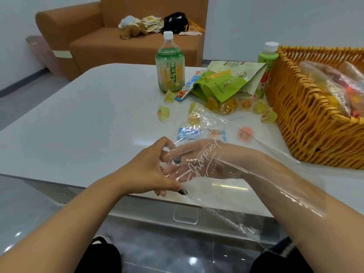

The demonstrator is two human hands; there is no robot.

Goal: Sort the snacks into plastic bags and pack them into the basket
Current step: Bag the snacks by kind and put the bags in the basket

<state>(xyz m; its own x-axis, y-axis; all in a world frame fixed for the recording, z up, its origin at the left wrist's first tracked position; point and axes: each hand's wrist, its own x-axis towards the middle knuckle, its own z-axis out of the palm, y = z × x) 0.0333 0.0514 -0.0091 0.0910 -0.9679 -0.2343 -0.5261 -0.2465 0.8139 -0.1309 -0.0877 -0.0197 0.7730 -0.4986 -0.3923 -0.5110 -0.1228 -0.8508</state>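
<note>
Woven yellow wicker basket already holds filled bags; small jelly cups remain loose. Left hand pinches the clear plastic bag; right hand lies spread inside.

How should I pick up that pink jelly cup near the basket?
Pinch the pink jelly cup across its round sides, coming straight down from above. It sits alone on the table, so fingers probably fit on either side; the wicker basket crowds its right.

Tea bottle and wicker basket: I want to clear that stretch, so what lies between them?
In the head view, between the tea bottle and the basket: an open green snack pouch, a small green bottle and scattered jelly cups.
</note>
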